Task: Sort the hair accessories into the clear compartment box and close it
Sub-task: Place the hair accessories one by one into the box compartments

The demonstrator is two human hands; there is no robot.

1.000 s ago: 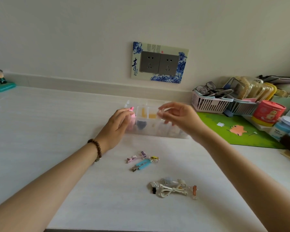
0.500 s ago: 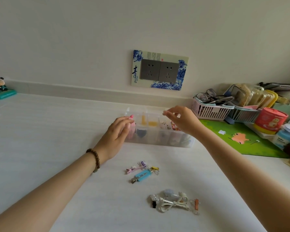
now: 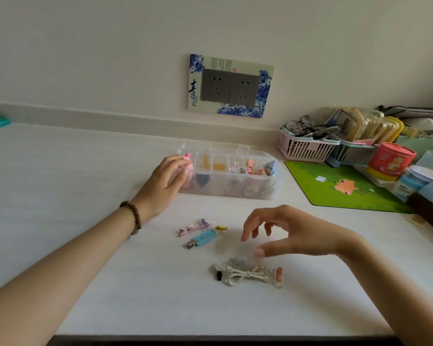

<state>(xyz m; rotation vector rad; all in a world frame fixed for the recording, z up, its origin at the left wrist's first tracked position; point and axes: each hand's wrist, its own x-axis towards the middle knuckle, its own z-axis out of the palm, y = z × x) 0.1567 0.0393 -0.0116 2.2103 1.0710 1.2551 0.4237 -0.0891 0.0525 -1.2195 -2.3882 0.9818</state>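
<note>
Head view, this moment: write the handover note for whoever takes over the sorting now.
Left hand rests on the left end of the clear compartment box, lid open.
Right hand hovers open and empty above the table, between the two loose piles.
Done: several compartments already hold accessories.
Left: the blue clip and its small neighbours, the white bow clip pile nearer the table edge, then shut the lid.

Soft even daylight, faint shadows, wide-angle distortion

- I'm in a home, prob. a bedroom desk: decorated wall socket [image 3: 231, 86]
- baskets w/ glasses [image 3: 308, 143], cartoon mat [image 3: 340, 186], snack tin [image 3: 390, 162]
</note>
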